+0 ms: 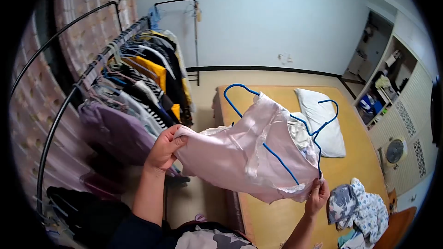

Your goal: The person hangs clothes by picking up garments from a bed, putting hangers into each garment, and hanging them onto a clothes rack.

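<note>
A pale pink satiny top (221, 157) with white lacy trim is stretched out between my two hands in front of me. My left hand (167, 148) is closed on the fabric at its left end. At the lower right, my right hand (317, 197) pinches the top's edge close to the end of a blue hanger (317, 133). The hanger's hook points up on the right, and one of its arms runs partly behind and partly across the fabric. Whether my right fingers also grip the hanger cannot be made out.
To the left, a black clothes rack (99, 57) carries many hung garments. Below me is a bed (360, 166) with a yellowish mat, holding a white pillow (323, 124) and a pile of clothes (364, 207). A fan (395, 151) stands near the cabinets at right.
</note>
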`<state>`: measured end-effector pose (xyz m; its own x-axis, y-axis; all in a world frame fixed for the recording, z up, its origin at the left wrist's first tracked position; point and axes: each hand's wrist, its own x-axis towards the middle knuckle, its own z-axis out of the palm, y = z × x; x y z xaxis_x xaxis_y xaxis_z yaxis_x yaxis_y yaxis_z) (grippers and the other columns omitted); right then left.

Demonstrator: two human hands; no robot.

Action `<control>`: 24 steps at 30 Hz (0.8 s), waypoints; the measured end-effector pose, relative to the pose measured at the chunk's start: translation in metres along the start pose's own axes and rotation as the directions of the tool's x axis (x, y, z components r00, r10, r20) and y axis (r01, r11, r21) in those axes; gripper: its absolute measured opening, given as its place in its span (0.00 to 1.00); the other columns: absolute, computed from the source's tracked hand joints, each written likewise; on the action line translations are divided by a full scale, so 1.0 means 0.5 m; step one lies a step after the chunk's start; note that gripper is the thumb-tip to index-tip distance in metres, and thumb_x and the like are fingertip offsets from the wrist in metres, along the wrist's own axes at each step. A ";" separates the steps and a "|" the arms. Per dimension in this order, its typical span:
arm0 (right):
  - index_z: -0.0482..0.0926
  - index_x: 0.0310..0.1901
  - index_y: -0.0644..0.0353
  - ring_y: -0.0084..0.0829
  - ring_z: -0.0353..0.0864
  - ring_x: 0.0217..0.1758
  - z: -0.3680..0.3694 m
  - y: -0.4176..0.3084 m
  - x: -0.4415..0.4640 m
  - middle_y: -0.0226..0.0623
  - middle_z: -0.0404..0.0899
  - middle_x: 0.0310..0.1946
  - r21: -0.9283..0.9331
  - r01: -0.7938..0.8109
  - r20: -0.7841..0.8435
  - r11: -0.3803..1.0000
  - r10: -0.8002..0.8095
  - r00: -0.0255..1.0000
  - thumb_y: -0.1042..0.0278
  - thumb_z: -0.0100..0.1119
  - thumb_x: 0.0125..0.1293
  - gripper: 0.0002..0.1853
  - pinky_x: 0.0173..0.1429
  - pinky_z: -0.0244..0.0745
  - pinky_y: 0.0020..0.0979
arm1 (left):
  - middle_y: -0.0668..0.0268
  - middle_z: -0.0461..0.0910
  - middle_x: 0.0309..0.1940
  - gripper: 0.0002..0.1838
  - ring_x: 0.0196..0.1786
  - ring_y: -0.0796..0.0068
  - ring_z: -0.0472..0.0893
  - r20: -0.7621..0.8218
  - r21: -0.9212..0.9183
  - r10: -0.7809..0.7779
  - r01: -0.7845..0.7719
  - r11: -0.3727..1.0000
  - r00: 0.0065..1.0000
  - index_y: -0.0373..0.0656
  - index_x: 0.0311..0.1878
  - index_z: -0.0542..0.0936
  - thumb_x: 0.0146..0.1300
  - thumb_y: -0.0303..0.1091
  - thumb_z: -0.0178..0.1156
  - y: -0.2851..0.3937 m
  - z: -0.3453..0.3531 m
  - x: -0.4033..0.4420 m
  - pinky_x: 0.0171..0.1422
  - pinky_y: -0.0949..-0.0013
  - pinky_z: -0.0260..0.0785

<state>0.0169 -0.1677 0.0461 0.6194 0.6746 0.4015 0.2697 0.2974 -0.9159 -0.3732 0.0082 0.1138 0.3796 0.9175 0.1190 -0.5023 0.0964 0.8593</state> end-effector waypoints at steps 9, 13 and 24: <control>0.75 0.35 0.65 0.13 0.60 0.25 0.186 0.001 0.051 0.20 0.67 0.22 -0.083 0.230 0.297 0.970 -0.197 0.935 0.67 0.51 0.70 0.10 0.28 0.55 0.18 | 0.68 0.79 0.40 0.15 0.42 0.78 0.78 -0.420 0.092 0.050 -0.012 0.996 0.906 0.39 0.48 0.76 0.60 0.33 0.64 -0.034 -0.201 -0.087 0.50 0.73 0.70; 0.78 0.37 0.68 0.19 0.71 0.27 0.267 -0.047 0.079 0.32 0.76 0.24 -0.111 0.317 0.503 0.942 -0.222 0.836 0.71 0.52 0.67 0.09 0.32 0.66 0.22 | 0.68 0.79 0.39 0.10 0.42 0.77 0.77 -0.687 0.064 0.130 -0.119 0.991 0.714 0.40 0.44 0.76 0.60 0.30 0.61 -0.072 -0.265 -0.109 0.49 0.72 0.69; 0.79 0.35 0.63 0.38 0.76 0.18 0.527 -0.153 0.075 0.42 0.74 0.18 0.240 0.491 0.734 0.838 -0.488 0.473 0.79 0.60 0.54 0.06 0.25 0.69 0.31 | 0.68 0.78 0.33 0.07 0.37 0.71 0.78 -0.970 0.128 0.228 -0.621 0.774 0.084 0.45 0.38 0.77 0.58 0.23 0.56 -0.090 -0.366 -0.232 0.46 0.69 0.73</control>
<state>-0.1749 0.0127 0.1318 -0.3794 0.6698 0.6383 0.3527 0.7425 -0.5695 -0.5367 -0.0322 -0.0297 -0.8361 0.4736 -0.2768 -0.5250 -0.5442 0.6544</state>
